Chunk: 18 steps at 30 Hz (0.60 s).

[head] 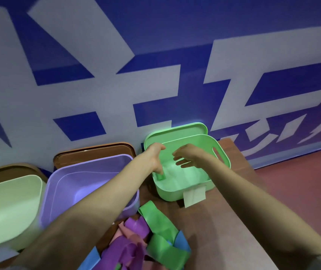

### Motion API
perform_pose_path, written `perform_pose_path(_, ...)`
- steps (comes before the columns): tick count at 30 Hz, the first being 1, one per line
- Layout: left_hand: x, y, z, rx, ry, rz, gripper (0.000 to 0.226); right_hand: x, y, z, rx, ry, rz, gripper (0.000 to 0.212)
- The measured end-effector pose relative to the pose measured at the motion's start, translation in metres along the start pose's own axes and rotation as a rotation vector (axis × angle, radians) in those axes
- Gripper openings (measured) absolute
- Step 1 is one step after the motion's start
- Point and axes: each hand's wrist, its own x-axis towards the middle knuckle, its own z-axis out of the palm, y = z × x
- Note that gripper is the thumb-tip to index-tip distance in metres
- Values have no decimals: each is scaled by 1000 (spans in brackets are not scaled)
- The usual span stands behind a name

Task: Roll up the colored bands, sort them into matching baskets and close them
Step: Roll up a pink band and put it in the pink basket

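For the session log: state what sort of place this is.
Probably a staged indoor workspace, not a home: a brown table stands against a wall covered in huge blue-and-white graphics, beside a reddish floor, with a green basket, a purple basket and loose bands laid out for sorting.

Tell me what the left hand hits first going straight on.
Likely the floor of the light green plastic basket; the left hand points down into it, pinching a rolled green band.

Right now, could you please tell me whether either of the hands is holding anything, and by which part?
The left hand pinches a rolled green band by its top end; the right hand holds nothing.
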Motion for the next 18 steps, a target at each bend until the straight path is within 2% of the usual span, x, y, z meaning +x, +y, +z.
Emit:
perform_pose_path(2,-37,-3,-5,-13,-72,70,61,-30,-6,0,8,36,-95,28)
perform_pose_path(5,-97,-21,-28,-85,-215,202,22,-86,-12,11,69,54,-242,18)
perform_pose_path(7,-131,-43,-53,-80,-242,310,18,-124,-12,25,87,50,-330,18)
perform_pose_path(9,-156,-73,-81,-65,-194,410,19,-156,-6,44,103,29,-396,20)
perform_pose_path(11,-171,-105,-110,-66,-118,466,17,-179,5,68,126,-2,-450,13)
perform_pose_path(18,-174,-210,-181,-2,117,519,16,-189,80,159,20,-23,-514,11)
